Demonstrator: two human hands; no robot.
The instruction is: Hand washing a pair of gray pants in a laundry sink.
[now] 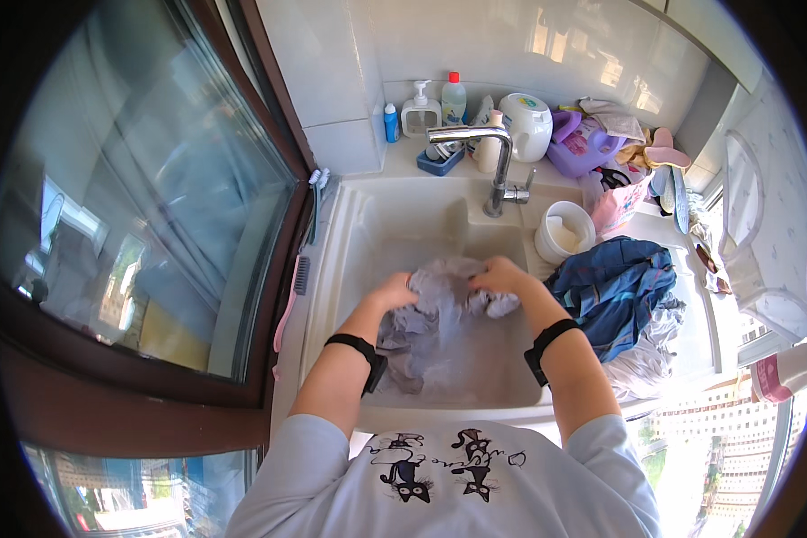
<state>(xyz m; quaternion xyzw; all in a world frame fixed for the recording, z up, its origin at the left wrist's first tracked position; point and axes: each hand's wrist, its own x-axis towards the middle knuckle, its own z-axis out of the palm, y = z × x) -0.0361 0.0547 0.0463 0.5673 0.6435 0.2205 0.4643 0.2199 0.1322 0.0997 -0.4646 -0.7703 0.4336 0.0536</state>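
A wet greyish cloth garment (430,306) lies bunched in cloudy water in the white laundry sink (403,195). My left hand (397,291) grips its upper left edge, with the fingertips partly hidden in the folds. On the other side, my right hand (501,276) holds the garment's upper right part, and a paler bunched piece hangs just below the fingers. Above the basin stands a chrome faucet (501,161), and no stream shows at its spout. Both forearms wear black bands.
Right of the basin are a white tub (565,232), a dark blue plaid garment (615,292) and pale crumpled cloth (645,363). Bottles, a blue soap box (440,161) and a purple jug (582,148) line the back ledge. A pink brush (292,302) lies along the left rim, beside a brown-framed window (269,222).
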